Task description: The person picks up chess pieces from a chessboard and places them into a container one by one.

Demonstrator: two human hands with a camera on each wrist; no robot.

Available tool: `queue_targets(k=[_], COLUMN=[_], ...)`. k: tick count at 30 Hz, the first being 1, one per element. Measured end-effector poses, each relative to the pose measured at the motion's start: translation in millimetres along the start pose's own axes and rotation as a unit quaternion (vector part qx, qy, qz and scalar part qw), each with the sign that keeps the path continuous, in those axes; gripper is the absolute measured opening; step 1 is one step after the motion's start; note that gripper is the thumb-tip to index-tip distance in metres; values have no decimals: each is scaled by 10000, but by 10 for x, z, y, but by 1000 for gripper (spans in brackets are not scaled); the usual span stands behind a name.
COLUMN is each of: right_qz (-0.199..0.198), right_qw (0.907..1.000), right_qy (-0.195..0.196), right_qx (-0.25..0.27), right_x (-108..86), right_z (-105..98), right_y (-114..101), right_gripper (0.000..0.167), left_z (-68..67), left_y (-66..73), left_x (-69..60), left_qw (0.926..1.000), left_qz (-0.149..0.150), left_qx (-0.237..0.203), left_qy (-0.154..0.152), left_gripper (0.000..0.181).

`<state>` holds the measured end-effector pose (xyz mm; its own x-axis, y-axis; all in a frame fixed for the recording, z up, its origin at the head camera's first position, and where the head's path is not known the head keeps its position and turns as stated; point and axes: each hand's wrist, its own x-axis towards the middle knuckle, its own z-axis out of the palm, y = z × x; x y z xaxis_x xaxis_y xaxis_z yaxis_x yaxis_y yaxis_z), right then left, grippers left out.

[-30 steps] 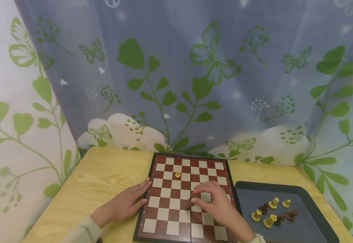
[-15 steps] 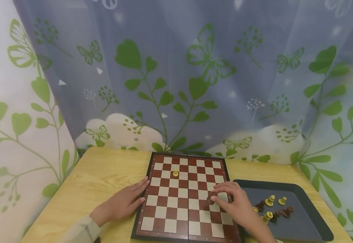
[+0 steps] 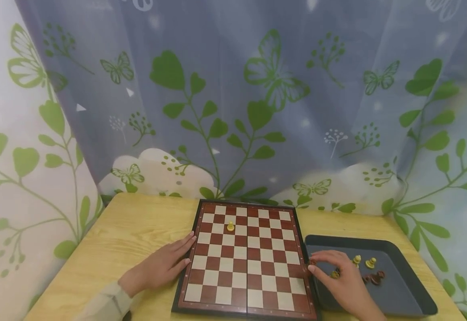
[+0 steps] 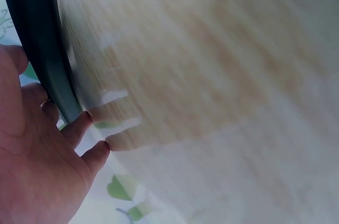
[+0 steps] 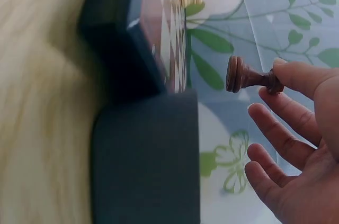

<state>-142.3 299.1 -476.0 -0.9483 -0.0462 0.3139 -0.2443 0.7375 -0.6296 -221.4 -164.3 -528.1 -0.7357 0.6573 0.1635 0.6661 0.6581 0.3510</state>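
Observation:
My right hand [image 3: 343, 278] pinches a dark brown chess piece [image 5: 246, 75] by its top between thumb and forefinger, the base pointing away. In the head view it hangs where the board's right edge meets the tray; its top is hidden by the fingertips, so its kind is unclear. The other right fingers are spread. My left hand [image 3: 157, 265] lies with its fingers extended, fingertips against the left edge of the chessboard [image 3: 239, 265]. On the board's far left part stands one gold pawn [image 3: 231, 227].
A dark tray [image 3: 406, 292] sits right of the board on the wooden table [image 3: 145, 218]. Inside it are gold pieces [image 3: 371, 263] and brown pieces [image 3: 376, 278], some behind my right hand. A patterned curtain [image 3: 225, 98] hangs behind the table.
My right hand has carried the brown piece rightward from the middle of the board to the tray's near-left side. My left hand has stayed at the board's edge.

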Motion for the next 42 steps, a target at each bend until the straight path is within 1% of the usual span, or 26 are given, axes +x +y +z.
queue_targets(k=[2,5,8,9,12,15,19,22,24,29,31,35,39,41,42], right_qz=[20,16,-6,52,277,500,499,457,496,773,814,922,1280,1290,1230], right_qw=[9999,9998,9996,9995,9980,9963,9939,9904,9879,9847,9829,9789,9753,9741,9740], right_qy=[87,172,271,292,406,488,714,916,1020,1123,1181,1315,1368,1416,1434], right_qx=[-77,-49,-89,-114,-405,-493,-684,-931,-1059,-1086,-1151,-1263,-1174,-1206,-1252], right_x=[-35,-79,-107,-115,-145,-186,-244,-272,-283,-320,-332,-357,-401,-414,-418], right_z=[-44,-123,-212,-238,-301,-340,-373,-407,-441,-534,-565,-620,-684,-718,-734], right_y=[51,122,184,202,247,290,392,491,549,638,667,721,776,811,831], right_gripper=[16,19,21,21,20,21,22,23,24,24,23,24,28,28,27], left_z=[-3,7,23,28,32,34,48,56,56,51,51,46,41,39,38], left_y=[-13,-33,-52,-55,-52,-54,-74,-85,-91,-91,-82,-64,-52,-49,-47], left_x=[4,-3,-11,-12,-3,7,-9,-33,-41,-35,-32,-33,-20,-8,-2], left_qw=[10000,10000,10000,10000,9999,9999,9999,9999,9999,9999,9998,9998,9998,9999,9999], left_qz=[13,23,-51,-58,-97,-68,-21,-20,-20,12,56,50,18,6,-1], left_qx=[-30,-42,-57,-54,-72,-76,-70,-54,-24,-32,4,-89,-163,-138,-112], left_qy=[23,38,6,14,0,1,89,137,131,147,177,145,70,69,75], left_gripper=[57,57,57,57,58,58,57,57,57,57,57,57,58,58,57])
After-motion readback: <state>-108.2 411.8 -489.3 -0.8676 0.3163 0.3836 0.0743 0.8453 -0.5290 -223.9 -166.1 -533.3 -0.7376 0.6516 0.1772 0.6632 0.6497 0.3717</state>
